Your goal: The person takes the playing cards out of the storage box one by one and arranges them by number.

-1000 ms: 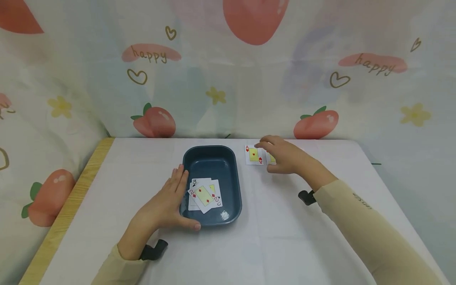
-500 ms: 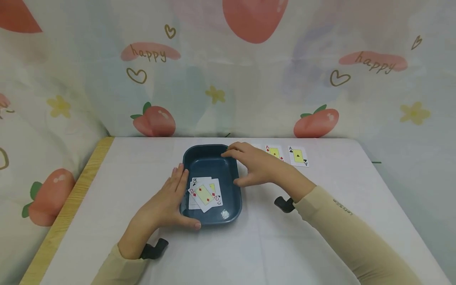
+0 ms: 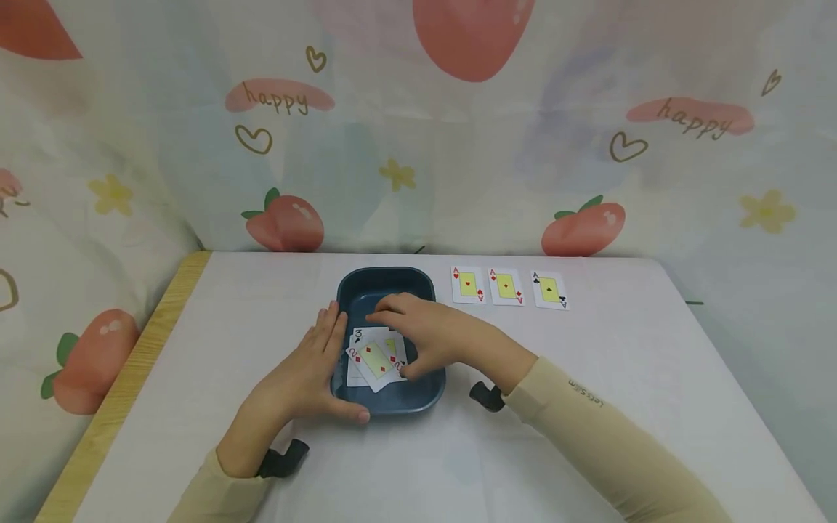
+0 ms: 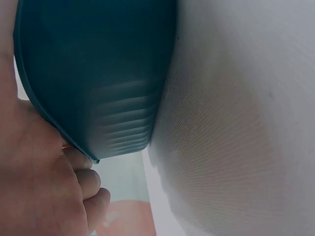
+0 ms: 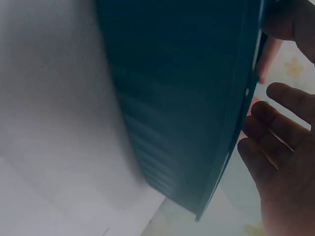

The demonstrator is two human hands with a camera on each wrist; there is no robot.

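Observation:
A dark blue rectangular tray (image 3: 423, 396) stands on the white-covered table. Several playing cards overlap inside it, with a two of diamonds (image 3: 374, 363) on top. My left hand (image 3: 304, 381) rests along the tray's left rim, fingers straight and thumb by the front edge; the left wrist view shows the fingertips right at the rim. Over the right side of the tray hovers my right hand (image 3: 431, 334), its fingers spread a little and slightly bent, near the cards. In the right wrist view nothing shows between the right fingers (image 5: 280, 128) and thumb. The hand hides part of the tray's inside.
To the right of the tray, near the table's back edge, lie an ace of hearts (image 3: 467, 285), an ace of diamonds (image 3: 506, 287) and an ace of clubs (image 3: 550, 290) in a row. Behind the table hangs a printed cloth (image 3: 471, 181). Bare wood (image 3: 124, 407) shows along the left edge.
My right hand has moved left and toward me, from the aces to over the tray, so all three aces now show. The left hand has stayed at the tray.

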